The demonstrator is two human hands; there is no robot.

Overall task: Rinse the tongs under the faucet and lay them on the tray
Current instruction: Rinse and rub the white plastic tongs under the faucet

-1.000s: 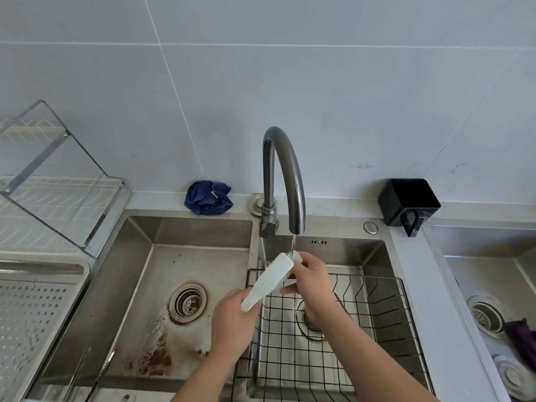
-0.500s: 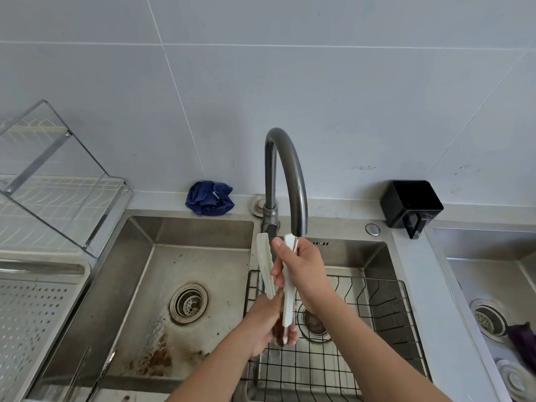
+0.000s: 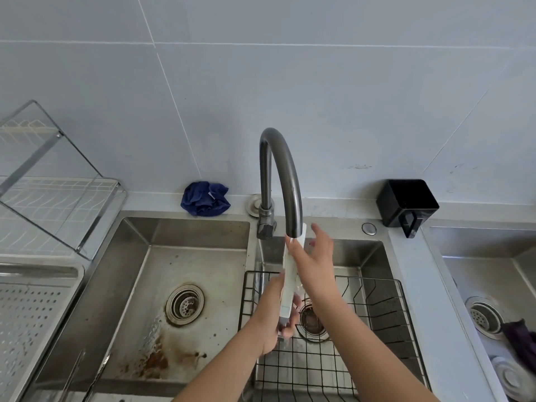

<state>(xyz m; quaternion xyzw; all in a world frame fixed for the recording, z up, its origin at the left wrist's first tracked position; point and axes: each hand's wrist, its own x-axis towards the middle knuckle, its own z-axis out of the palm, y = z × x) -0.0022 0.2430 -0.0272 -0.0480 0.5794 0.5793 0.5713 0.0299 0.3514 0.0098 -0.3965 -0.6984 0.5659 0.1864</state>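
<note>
Left hand (image 3: 272, 317) grips the white tongs (image 3: 291, 281) low, upright under the faucet (image 3: 285, 181); right hand (image 3: 314, 262) rubs them, fingers loose.

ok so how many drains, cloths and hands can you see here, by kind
round metal sink drains: 3
crumpled cloths: 2, dark blue, purple
bare hands: 2, left hand, right hand
total: 7
</note>
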